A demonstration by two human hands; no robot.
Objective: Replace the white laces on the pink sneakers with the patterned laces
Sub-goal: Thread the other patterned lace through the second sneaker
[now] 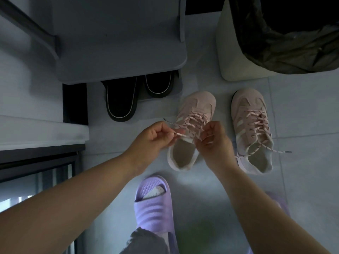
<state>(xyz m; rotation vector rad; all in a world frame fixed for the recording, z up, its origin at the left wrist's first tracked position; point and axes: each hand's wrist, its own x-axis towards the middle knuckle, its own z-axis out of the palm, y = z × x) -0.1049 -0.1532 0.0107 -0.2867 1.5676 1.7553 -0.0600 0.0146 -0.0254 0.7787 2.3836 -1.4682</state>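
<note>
Two pink sneakers on floor tile (302, 107), toes pointing away from cam wearer, side by side, not touching. Sneaker A (196, 105) = view-left; sneaker B (249, 114) = view-right, near foot of bin.

Sneaker A: lace A (195, 119), patterned (pink w/ dark flecks), criss-crossed thru eyelets over tongue. Both hands sit over its throat/collar.
- L hand (154, 138): fingers curled, thumb + forefinger pinching a stretch of lace A on view-left side of shoe. A free end w/ dark aglet lies just above the hand, pointing view-left.
- R hand (214, 142): fingers curled in, gripping lace A strands just above tongue. Exact fingertip contact hidden behind knuckles.
- Strands betw hands and eyelets look fairly taut.
- Heel opening of A visible below hands, light lining.

Sneaker B: lace B (256, 123), same patterned type, laced along full length, untied. One loose end trails view-right across tile, dark aglet at tip. Other end lies over collar on view-left side of shoe.

Other:
- Black slippers (121, 99), a pair w/ pale edge line, toes tucked under grey furniture unit (119, 43), view-left of + beyond A.
- Off-white bin (236, 52) w/ black bag liner (293, 33), top right, beyond B.
- Purple slide (152, 204) on wearer's foot, bottom centre, near heel of A, not touching.

Light dim; lace pattern not resolvable beyond flecks.
</note>
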